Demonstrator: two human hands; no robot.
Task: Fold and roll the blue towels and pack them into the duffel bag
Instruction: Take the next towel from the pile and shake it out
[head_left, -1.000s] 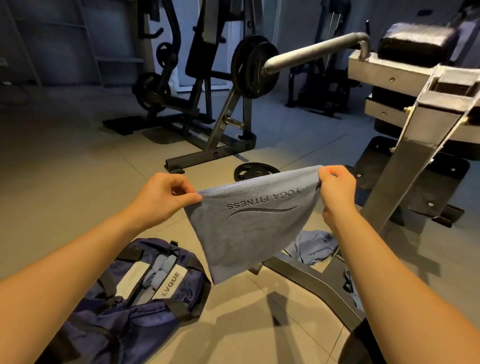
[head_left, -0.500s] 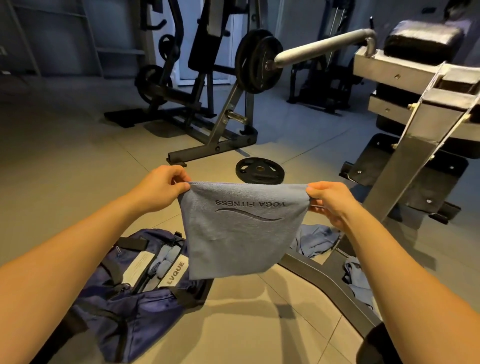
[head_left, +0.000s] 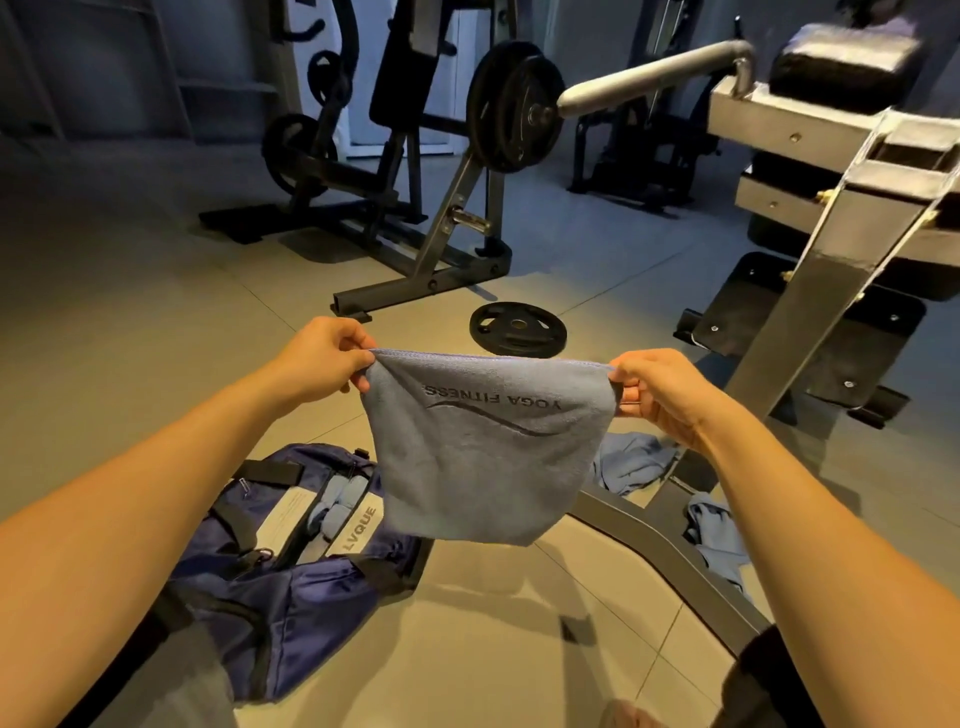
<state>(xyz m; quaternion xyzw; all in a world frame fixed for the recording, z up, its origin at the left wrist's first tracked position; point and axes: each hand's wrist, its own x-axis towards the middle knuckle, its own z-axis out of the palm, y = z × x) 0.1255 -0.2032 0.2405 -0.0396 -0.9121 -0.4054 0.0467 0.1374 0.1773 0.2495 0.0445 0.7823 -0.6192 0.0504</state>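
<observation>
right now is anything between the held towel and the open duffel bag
Nothing visible. The towel hangs between the left hand and right hand; the duffel bag lies open below, to its left.

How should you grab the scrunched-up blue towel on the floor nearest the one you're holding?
Probably pinch a raised fold on top of the crumpled towel, reaching down from above: it lies in a loose heap, with no flat corner showing.

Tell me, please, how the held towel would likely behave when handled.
Probably floppy: the towel hangs limp between the left hand and right hand. Likely light: pinches at its top corners alone carry it.
</observation>
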